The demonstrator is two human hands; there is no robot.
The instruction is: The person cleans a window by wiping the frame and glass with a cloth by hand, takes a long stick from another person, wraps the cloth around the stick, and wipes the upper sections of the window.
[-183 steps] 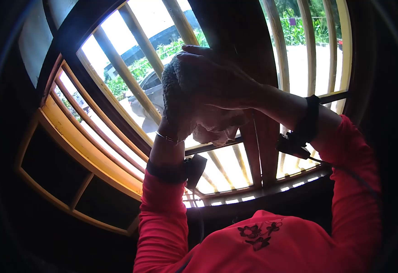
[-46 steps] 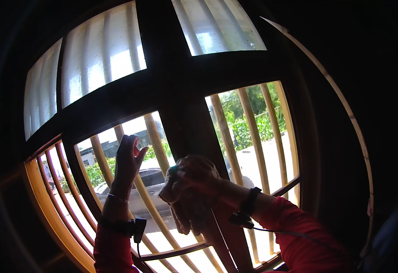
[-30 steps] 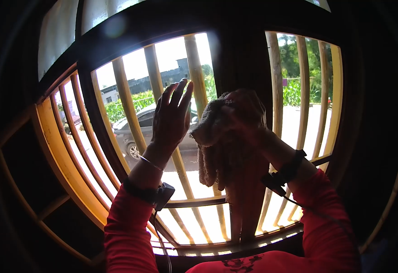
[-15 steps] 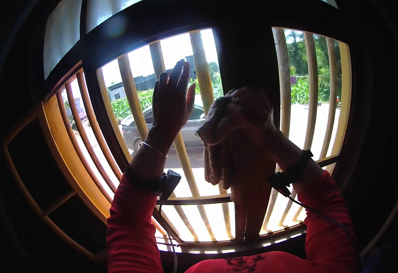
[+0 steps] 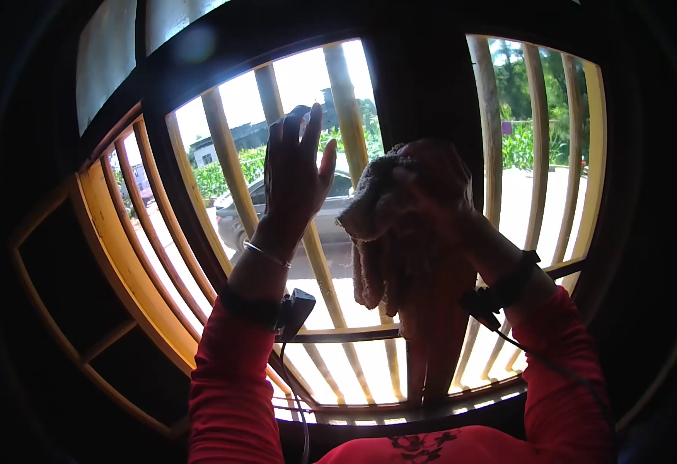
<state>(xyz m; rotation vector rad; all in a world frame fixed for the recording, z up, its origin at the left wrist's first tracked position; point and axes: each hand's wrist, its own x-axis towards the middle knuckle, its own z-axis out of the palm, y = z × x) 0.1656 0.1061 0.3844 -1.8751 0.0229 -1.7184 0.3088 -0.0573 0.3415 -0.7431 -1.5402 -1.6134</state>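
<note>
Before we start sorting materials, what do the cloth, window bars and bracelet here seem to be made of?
Cloth: probably terry cotton or a synthetic, matte, judging by its nubbly pile and soft folds. Window bars: likely wood, smooth-looking, from their yellow-brown tone. Bracelet: perhaps polished metal, from its bright glint.

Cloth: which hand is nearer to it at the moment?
Right. The right hand holds the cloth in its grip; the left hand is raised to the left of it, apart from it, in front of the window bars.
</note>
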